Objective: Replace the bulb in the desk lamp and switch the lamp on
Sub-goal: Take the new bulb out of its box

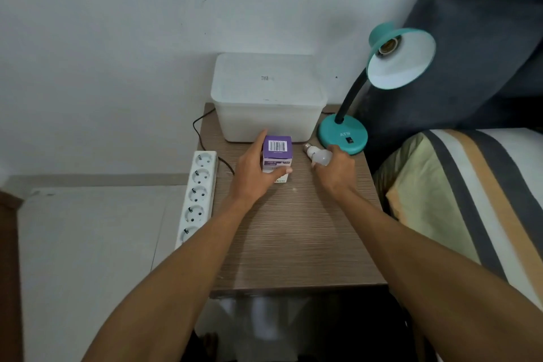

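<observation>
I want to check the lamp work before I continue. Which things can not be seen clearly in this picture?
- Purple box, head view: contents unseen behind closed flaps; the left hand covers its left side.
- Bulb: the right hand hides the rounded end; the print is too small.
- Switch on the lamp base: too small to tell on or off.
- Power strip: whether the lamp's cable is plugged in is unclear.

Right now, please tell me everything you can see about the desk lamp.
The desk lamp is teal, apparently painted metal, with a round base, a dark bent gooseneck and a shade white inside. The shade tilts toward the camera; its socket is empty. A black switch sits on the base. It stands at the wooden table's back right corner, beside a white box. The right hand overlaps the base's edge.
</observation>
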A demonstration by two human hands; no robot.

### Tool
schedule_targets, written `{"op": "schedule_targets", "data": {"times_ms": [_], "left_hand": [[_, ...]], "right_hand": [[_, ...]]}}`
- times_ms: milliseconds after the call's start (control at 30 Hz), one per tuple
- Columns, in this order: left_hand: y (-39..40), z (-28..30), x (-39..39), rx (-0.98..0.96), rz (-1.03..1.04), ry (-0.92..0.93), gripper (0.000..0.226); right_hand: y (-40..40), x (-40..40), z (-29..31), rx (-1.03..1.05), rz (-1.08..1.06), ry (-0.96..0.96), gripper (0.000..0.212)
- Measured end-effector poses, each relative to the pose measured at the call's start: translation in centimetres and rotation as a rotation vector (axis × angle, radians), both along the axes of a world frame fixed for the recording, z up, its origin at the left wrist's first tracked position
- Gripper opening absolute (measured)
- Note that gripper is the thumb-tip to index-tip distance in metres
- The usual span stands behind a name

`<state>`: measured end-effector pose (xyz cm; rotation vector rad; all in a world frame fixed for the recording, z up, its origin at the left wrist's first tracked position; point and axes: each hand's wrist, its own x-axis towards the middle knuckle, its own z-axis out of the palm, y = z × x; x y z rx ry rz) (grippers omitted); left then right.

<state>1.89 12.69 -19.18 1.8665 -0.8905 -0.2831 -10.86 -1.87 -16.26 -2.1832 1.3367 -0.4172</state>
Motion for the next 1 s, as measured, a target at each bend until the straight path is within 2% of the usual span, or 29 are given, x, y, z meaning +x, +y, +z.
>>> {"op": "schedule_targets", "data": {"times_ms": [100, 233, 333, 433, 600, 767, 1000], "left_hand": [[0.0, 0.1, 0.0, -0.003, -0.004, -0.01, 0.111], [0.0, 0.2, -0.1, -0.012, -0.008, -0.021, 0.112], [0.1, 0.1, -0.2, -0.017, -0.011, -0.029, 0.11], [0.2, -0.1, 0.0, 0.001, -0.021, -0.029, 0.108], [0.4, -0.3, 0.4, 0.021, -0.044, -0.016, 0.106], [0.5, -0.7, 0.6, 0.023, -0.065, -0.024, 0.108], [0.7, -0.9, 1.8, 0.032, -0.133, -0.007, 0.106]], "right_hand": [[-0.1, 0.1, 1.1, -0.091, 0.063, -0.054, 0.057], [0.3, 1.1, 3.7, -0.194, 0.323, -0.139, 0.047], [1.0, 2.3, 5.0, -0.216, 0.546, -0.094, 0.046], [1.3, 3.0, 5.2, -0.248, 0.694, -0.002, 0.035], [0.8, 3.1, 5.7, -0.332, 0.791, 0.129, 0.037], [0.3, 3.7, 6.6, -0.265, 0.863, 0.22, 0.048], [0.4, 3.5, 6.8, -0.344, 0.92, 0.236, 0.045]]}}
